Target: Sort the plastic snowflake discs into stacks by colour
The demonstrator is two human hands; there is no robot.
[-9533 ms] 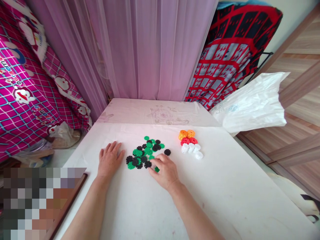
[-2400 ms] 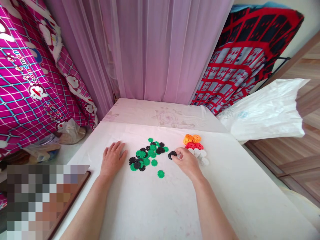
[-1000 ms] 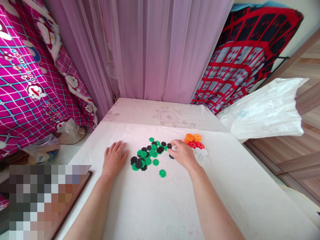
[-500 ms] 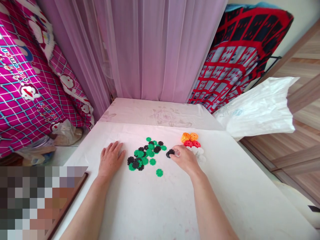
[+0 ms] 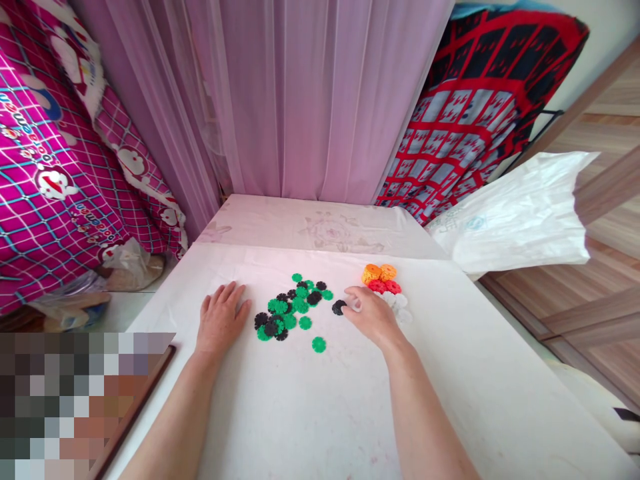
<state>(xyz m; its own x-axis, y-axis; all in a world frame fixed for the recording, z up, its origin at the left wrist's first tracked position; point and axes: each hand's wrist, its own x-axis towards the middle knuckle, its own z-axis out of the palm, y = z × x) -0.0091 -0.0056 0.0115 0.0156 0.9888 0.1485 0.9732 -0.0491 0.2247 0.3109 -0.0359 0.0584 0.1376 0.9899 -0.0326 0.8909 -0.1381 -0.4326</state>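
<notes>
A black snowflake disc, notched around its rim, lies on the table by my right hand. My right thumb is at the disc's edge, and the index finger is held apart from the thumb with nothing visible between them. Left of it spreads a mixed pile of green discs and black discs, some overlapping. One green disc lies alone nearer to me. My left hand rests flat on the table beside the pile, fingers spread, holding nothing.
Past my right hand sit orange discs, red discs and white discs, the white ones partly hidden. The white table has a floral strip at its far end. A white bag stands off the right edge.
My right thumb and index finger have parted, letting go of a black disc, which now lies at the spot by the thumb. My left hand stays in place.
</notes>
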